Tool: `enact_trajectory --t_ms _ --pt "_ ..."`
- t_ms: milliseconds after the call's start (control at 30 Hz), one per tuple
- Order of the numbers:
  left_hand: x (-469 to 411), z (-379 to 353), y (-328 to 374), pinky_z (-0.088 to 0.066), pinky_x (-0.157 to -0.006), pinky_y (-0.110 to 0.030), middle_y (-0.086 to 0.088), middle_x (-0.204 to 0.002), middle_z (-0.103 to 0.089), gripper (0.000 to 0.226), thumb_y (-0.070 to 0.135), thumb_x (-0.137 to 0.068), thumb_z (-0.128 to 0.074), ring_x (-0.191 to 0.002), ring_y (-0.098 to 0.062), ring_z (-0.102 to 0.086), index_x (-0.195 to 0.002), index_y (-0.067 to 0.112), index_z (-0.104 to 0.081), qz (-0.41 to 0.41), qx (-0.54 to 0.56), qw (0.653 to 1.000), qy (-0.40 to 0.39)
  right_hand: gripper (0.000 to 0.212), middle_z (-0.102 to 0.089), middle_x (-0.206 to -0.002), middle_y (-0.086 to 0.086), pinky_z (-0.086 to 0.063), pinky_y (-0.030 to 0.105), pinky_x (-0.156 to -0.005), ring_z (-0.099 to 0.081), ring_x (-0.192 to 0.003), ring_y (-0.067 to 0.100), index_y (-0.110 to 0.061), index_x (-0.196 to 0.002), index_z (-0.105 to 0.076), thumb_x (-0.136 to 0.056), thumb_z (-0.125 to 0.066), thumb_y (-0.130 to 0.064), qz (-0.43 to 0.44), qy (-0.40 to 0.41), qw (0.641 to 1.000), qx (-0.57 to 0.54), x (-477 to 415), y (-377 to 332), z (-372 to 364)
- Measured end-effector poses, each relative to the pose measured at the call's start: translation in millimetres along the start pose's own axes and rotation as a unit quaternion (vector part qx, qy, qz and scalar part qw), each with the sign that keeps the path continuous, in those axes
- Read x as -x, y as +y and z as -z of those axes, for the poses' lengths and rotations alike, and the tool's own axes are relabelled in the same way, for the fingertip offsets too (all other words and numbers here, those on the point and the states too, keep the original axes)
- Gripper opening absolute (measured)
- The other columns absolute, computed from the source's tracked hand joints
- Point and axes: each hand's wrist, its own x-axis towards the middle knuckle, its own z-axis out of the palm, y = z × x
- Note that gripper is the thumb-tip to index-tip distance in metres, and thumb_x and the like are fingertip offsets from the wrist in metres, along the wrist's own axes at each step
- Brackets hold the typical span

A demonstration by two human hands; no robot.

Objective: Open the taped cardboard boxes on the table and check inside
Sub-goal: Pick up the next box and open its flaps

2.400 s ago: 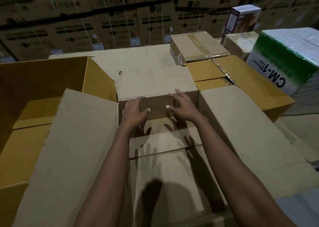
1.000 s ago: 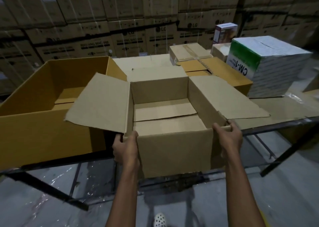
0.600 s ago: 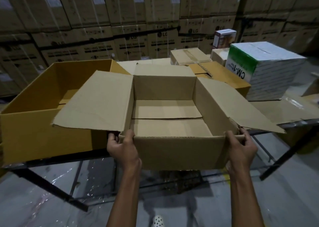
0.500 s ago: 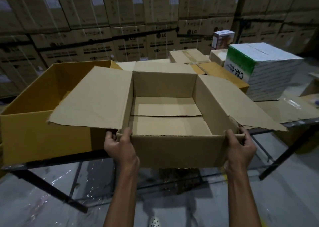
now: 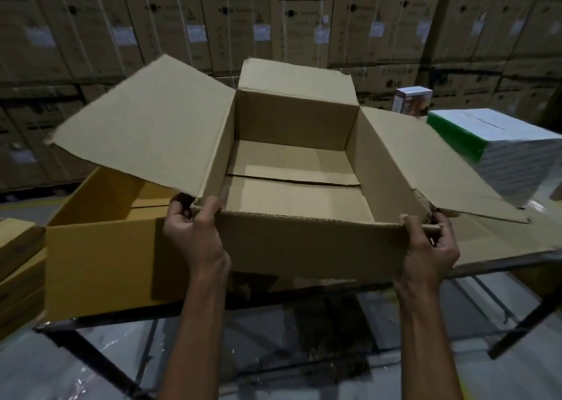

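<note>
An open brown cardboard box [image 5: 307, 244] fills the middle of the view, lifted above the table's front edge. All its top flaps stand spread outward and its inside shows only the bare bottom flaps. My left hand [image 5: 194, 235] grips the near left corner of the box. My right hand [image 5: 431, 247] grips the near right corner, thumb over the rim.
An open yellow-brown box [image 5: 100, 262] sits on the table at the left. A green and white box [image 5: 498, 153] and a small white carton [image 5: 412, 100] stand at the right. The black-framed table [image 5: 498, 259] is cardboard-covered. Stacked cartons [image 5: 273, 19] wall the back.
Both hands left the far wall of the box, took its near corners and pulled it toward me. Since half a second ago the box has risen and now hides the boxes behind it.
</note>
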Motion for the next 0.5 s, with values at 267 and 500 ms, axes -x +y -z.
enact_trajectory --t_ms 267,500 --pt "-181 87 26 -0.045 -0.073 -0.043 0.002 -0.076 -0.055 0.036 0.02 -0.051 -0.079 -0.079 -0.024 -0.052 -0.079 0.024 -0.058 0.0 0.038 0.999 0.028 0.046 -0.063 -0.122 0.002 -0.049 0.006 -0.062 -0.06 -0.101 0.004 -0.019 -0.133 -0.058 -0.092 -0.075 -0.029 0.031 -0.05 0.998 0.014 76 31 -181" --pt "-306 144 57 -0.053 -0.062 -0.033 -0.009 -0.089 -0.06 0.03 0.015 -0.065 -0.077 -0.078 -0.02 -0.06 -0.083 0.022 -0.055 0.026 -0.004 0.999 0.027 0.044 -0.065 -0.121 0.002 -0.053 0.025 -0.078 -0.062 -0.108 0.015 -0.025 -0.127 -0.058 -0.089 -0.074 -0.039 0.035 -0.133 0.989 0.06 106 41 -319"
